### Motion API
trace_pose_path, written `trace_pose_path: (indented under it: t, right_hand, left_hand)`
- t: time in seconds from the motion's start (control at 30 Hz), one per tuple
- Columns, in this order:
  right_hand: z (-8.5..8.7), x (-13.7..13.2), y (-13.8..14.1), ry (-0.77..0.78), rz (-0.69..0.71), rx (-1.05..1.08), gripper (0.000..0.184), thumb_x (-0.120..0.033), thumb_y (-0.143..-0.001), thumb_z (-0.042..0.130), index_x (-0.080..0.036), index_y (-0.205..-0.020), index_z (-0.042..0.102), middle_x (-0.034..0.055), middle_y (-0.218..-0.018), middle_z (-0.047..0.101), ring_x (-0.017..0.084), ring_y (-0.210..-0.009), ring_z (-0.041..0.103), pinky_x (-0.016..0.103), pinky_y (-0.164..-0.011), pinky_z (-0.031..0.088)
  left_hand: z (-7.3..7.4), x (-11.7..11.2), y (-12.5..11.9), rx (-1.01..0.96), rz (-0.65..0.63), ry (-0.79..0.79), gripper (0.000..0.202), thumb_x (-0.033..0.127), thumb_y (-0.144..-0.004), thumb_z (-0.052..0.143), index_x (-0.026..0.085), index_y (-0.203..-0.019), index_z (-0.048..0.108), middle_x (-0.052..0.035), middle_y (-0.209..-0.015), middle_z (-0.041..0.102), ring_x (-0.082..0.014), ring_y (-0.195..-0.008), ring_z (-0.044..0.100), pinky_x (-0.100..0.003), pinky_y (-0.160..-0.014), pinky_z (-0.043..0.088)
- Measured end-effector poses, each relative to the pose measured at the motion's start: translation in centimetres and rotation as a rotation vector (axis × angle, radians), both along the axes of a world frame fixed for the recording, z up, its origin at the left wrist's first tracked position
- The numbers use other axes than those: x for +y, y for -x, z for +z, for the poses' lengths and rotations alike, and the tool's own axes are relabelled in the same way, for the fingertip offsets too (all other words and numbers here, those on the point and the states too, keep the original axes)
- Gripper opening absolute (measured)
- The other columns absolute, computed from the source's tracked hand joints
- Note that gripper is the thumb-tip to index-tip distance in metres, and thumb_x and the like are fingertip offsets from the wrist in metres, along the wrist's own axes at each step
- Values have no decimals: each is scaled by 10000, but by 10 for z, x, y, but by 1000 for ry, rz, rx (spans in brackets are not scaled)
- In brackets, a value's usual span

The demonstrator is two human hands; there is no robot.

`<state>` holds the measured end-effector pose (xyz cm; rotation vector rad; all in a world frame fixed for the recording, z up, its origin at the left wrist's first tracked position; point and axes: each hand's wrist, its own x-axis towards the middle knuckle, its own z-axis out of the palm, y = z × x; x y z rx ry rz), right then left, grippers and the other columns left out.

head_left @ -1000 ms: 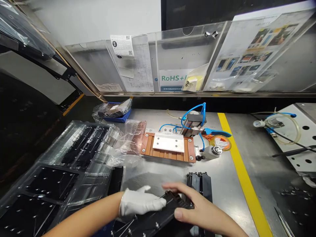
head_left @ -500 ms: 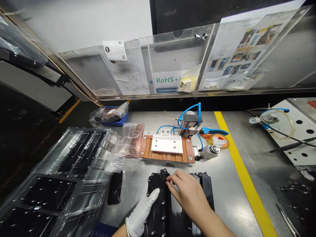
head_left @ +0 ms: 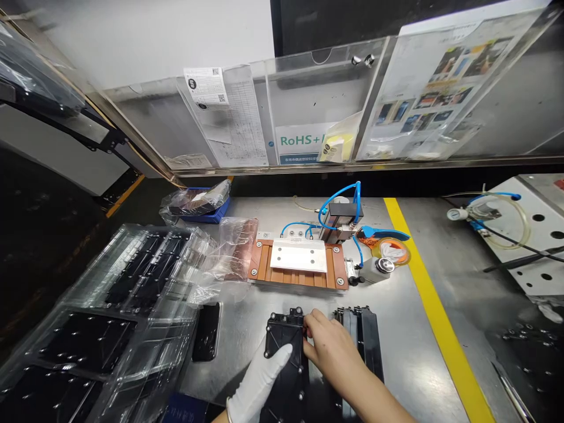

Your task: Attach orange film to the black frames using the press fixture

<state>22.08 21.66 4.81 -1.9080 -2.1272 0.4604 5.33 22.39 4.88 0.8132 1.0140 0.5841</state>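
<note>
A black plastic panel (head_left: 284,338) with small screw bosses lies lengthwise on the steel bench in front of me. My left hand (head_left: 259,382), in a white glove, rests flat on its near left part with fingers stretched out. My bare right hand (head_left: 330,349) pinches the panel's right edge near the far end with thumb and fingertips. A stack of similar black panels (head_left: 363,335) lies just right of my right hand.
A copper-coloured fixture with a white plate (head_left: 298,263) and blue air hoses (head_left: 339,200) stands beyond the panel. Clear blister trays of black parts (head_left: 110,317) fill the left. A black phone (head_left: 206,332), a tape roll (head_left: 390,249) and a yellow floor line (head_left: 436,317) are nearby.
The panel was turned from crosswise near me to lengthwise on the bench. My right hand shifted to its right edge; my gloved left hand now lies flat on it.
</note>
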Motion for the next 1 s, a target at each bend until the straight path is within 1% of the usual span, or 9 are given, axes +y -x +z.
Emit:
trace_pose_path:
  t: [0.1, 0.27, 0.43, 0.53, 0.63, 0.7, 0.8, 0.87, 1.0]
  right_hand:
    - [1, 0, 0, 10, 6, 16, 183, -47, -708, 625, -219, -726, 564, 1, -756, 647, 177, -543, 594, 291, -539, 383]
    - [2, -2, -2, -6, 27, 75, 179, -66, -749, 634, -230, -788, 572, 9, -860, 646, 182, -599, 582, 295, -570, 439]
    - [-6, -8, -1, -42, 58, 186, 191, -53, -800, 558, -238, -846, 547, 16, -942, 659, 177, -685, 604, 295, -631, 470]
    - [-15, -14, 2, -50, 51, 245, 205, -44, -811, 502, -242, -854, 532, -5, -865, 664, 171, -693, 628, 298, -655, 469]
    - [-21, -16, 5, -39, -17, 291, 186, -72, -823, 491, -251, -863, 521, -39, -741, 626, 153, -602, 602, 269, -592, 454]
    - [-21, -16, 7, -28, -71, 318, 162, -98, -836, 491, -254, -876, 502, -59, -661, 581, 144, -541, 573, 250, -539, 433]
    - [-14, -15, 11, -15, -119, 361, 137, -130, -867, 470, -251, -931, 461, -77, -589, 518, 147, -498, 549, 240, -498, 410]
    - [-9, -16, 13, -12, -120, 396, 140, -132, -881, 438, -253, -951, 439, -75, -584, 510, 155, -510, 554, 241, -498, 408]
    - [-9, -24, 19, -8, -69, 465, 189, -83, -856, 375, -266, -901, 386, -37, -703, 602, 162, -576, 584, 257, -554, 437]
  left_hand:
    - [-1, 0, 0, 11, 16, -6, 472, 452, -822, 659, 172, -1202, 644, -114, -1260, 638, -297, -1236, 516, -457, -1136, 296]
    - [-5, -1, 3, 18, 39, 2, 430, 407, -851, 639, 181, -1217, 634, -107, -1271, 632, -284, -1253, 507, -449, -1144, 287]
    - [-10, -4, 5, 24, 69, 0, 433, 386, -855, 642, 176, -1233, 621, -109, -1287, 625, -282, -1244, 523, -449, -1144, 293]
    - [-13, -4, 6, 27, 76, 3, 478, 390, -850, 649, 173, -1273, 593, -115, -1266, 638, -287, -1233, 533, -460, -1144, 290]
    - [-12, -4, 5, -11, 66, 17, 461, 382, -871, 625, 168, -1278, 589, -116, -1276, 632, -281, -1240, 527, -446, -1138, 305]
    - [-11, -4, 6, -46, 68, 37, 449, 378, -884, 608, 168, -1281, 585, -113, -1290, 624, -272, -1240, 528, -429, -1132, 315]
    - [-7, -5, 7, -62, 70, 78, 456, 377, -891, 598, 173, -1298, 572, -110, -1293, 622, -266, -1232, 533, -422, -1132, 310]
    - [-4, -5, 8, -51, 74, 91, 460, 386, -889, 598, 187, -1303, 569, -101, -1281, 630, -262, -1227, 534, -417, -1138, 296]
    - [0, -6, 10, -6, 73, 93, 409, 429, -866, 616, 195, -1200, 642, -86, -1192, 676, -261, -1179, 561, -402, -1123, 305]
